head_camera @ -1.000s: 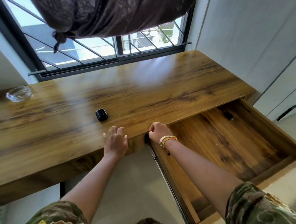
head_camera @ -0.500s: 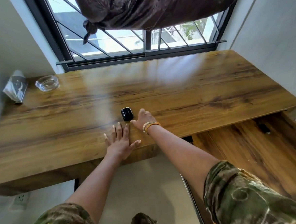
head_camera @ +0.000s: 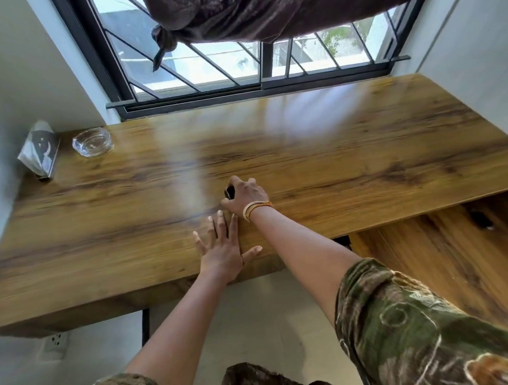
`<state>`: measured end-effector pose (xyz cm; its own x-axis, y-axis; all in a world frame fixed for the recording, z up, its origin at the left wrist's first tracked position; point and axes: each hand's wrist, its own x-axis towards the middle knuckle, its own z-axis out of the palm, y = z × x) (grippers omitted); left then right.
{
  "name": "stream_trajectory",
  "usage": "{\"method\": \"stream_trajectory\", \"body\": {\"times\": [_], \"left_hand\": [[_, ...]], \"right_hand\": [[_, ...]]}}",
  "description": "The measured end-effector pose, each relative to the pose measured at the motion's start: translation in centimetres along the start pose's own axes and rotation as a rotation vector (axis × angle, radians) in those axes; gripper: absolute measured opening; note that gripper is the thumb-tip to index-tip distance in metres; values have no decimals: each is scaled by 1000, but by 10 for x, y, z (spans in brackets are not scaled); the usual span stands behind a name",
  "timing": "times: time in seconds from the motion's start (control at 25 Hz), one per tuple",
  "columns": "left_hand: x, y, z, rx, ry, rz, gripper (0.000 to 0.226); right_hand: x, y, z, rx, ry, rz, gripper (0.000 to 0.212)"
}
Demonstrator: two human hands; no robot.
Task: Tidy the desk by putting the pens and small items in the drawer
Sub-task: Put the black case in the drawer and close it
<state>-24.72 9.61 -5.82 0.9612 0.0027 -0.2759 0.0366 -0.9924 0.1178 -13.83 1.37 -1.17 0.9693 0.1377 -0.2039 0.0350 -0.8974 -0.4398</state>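
One small black case under the curled right hand, left hand flat, fingers spread, on one desk.

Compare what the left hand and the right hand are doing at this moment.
The left hand lies flat on the desk, fingers spread; the right hand curls its fingers around the small black case. The right hand reaches farther in; the left hand stays near the front edge. Only the right wrist wears bracelets. Both rest on the desk.
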Motion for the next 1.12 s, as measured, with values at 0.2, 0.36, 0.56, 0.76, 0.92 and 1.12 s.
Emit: {"method": "stream_trajectory", "body": {"times": [0.2,0.36,0.56,0.76,0.92,1.12], "left_hand": [[3,0,-1,-38,-21,3,97],[-2,7,-4,-74,-35,-29,97],[-21,60,2,-86,219,77,71],[-47,135,5,-219,117,228,73],[-65,168,18,-165,-68,186,108],[-77,169,32,-36,-132,170,131]], "right_hand": [[-26,38,-12,483,109,44,42],[-66,76,-25,854,105,151,46],[-120,139,-40,1245,65,372,26],[-172,211,-53,1355,84,516,17],[-211,252,-39,1228,60,626,30],[-234,284,4,1073,101,838,59]]}}
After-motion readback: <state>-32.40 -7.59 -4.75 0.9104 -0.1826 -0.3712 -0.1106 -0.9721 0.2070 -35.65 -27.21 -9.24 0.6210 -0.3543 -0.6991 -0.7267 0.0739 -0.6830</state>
